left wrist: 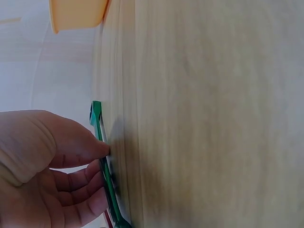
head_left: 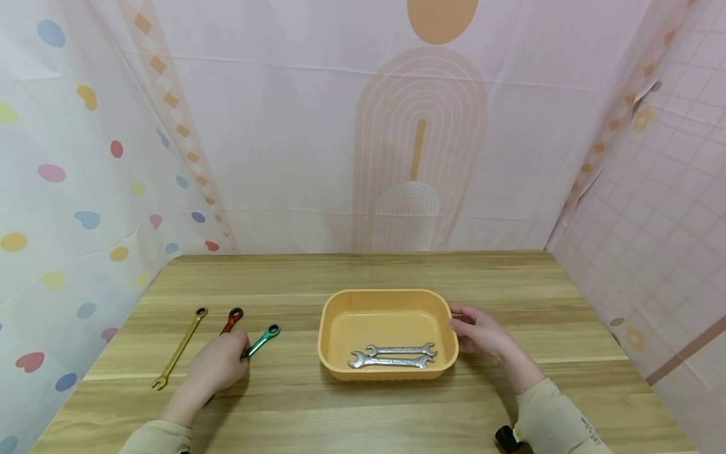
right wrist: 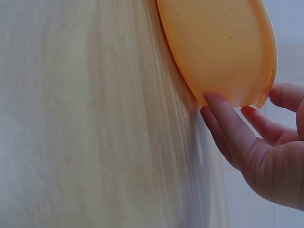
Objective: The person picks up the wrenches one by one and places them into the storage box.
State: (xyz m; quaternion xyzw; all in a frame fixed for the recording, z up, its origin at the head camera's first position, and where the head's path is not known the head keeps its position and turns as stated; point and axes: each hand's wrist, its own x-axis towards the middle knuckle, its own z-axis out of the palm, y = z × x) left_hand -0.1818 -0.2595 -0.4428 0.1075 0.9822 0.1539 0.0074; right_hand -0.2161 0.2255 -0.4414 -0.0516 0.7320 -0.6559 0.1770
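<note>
Head view, lower left of the frame: the green wrench (head_left: 261,345) slants with its ring end toward the upper right, the rest covered by the left grip (head_left: 222,360). Left wrist view has that grip narrow, pinching the wrench partway along, the thumb tip over it and the bent fingers against it, close to the surface (head_left: 374,416); whether the wrench is fully raised cannot be told. Beside it, the red wrench (head_left: 229,323) shows its ring end beyond the knuckles; the gold wrench (head_left: 182,347) lies farther left, apart. At lower centre stands the tray (head_left: 391,329), holding two silver wrenches (head_left: 391,361) along its near side.

The green handle is slim, so a fingertip pinch could let it swivel or slip if its weight sits off-centre. The red wrench is near enough that a low finger might catch and drag it. Uneven pressure from the right grip (head_left: 484,334) could shift the tray.

The left forearm comes in from the bottom edge, back of the hand upward. The right one reaches up from the lower right, its fingers loosely parted, some tips touching the tray's right end.
</note>
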